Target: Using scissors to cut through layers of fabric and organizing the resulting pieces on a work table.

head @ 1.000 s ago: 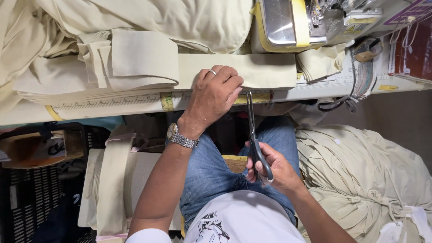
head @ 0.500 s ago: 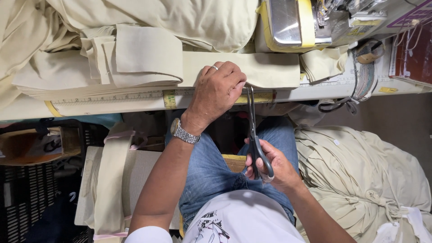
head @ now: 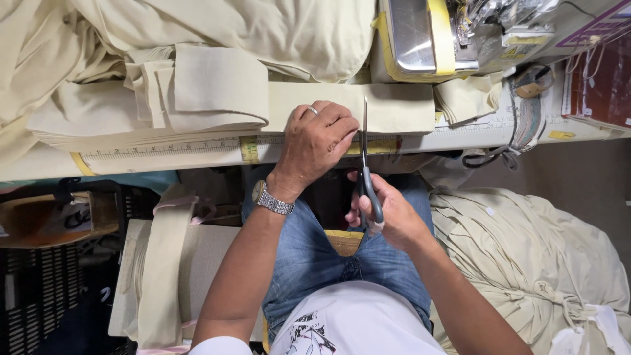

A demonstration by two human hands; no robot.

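Scissors (head: pixel 365 164) advanced into cream strip (head: pixel 388 108); yellow label (head: pixel 562 135) lies right.

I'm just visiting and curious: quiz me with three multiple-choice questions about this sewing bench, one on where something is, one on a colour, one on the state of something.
1. Where does the left hand rest?
A. on the cream fabric strip at the table edge
B. on the person's knee
C. on the sewing machine

2. What colour are the trousers?
A. black
B. blue
C. red

3. How are the scissors?
A. lying loose on the table
C. hanging on a wall
B. gripped in the right hand, blades pointing up over the strip

Answers: 1 A, the palm presses the strip flat. 2 B, blue denim shows on the lap. 3 B, fingers wrap the handles.
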